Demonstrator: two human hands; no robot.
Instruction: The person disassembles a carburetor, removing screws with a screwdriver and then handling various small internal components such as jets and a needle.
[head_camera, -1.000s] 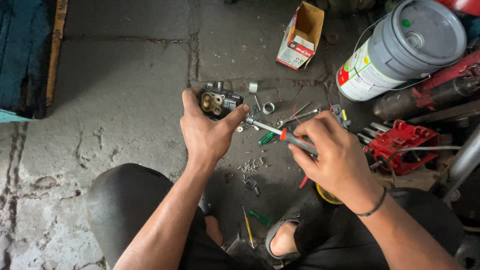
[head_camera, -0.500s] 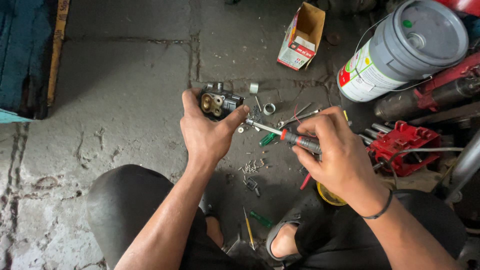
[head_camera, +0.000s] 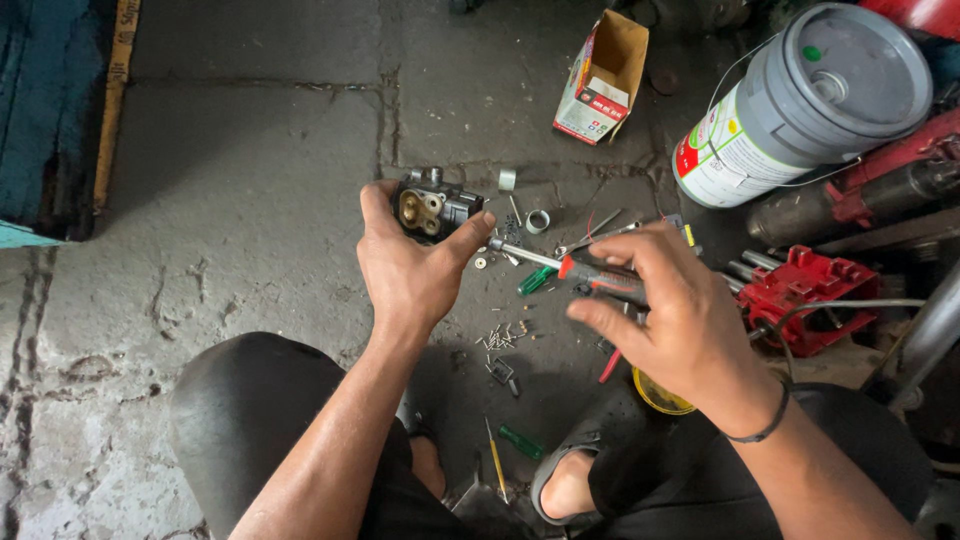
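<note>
Head view: left hand (head_camera: 405, 270) grips a small dark metal part (head_camera: 432, 206) above the concrete floor (head_camera: 240, 200). Right hand (head_camera: 675, 320), just right, holds a red-handled screwdriver (head_camera: 570, 268), its tip touching the part's right side.

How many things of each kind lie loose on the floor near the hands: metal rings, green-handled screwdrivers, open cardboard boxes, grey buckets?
Metal rings: 2
Green-handled screwdrivers: 2
Open cardboard boxes: 1
Grey buckets: 1
Total: 6
</note>
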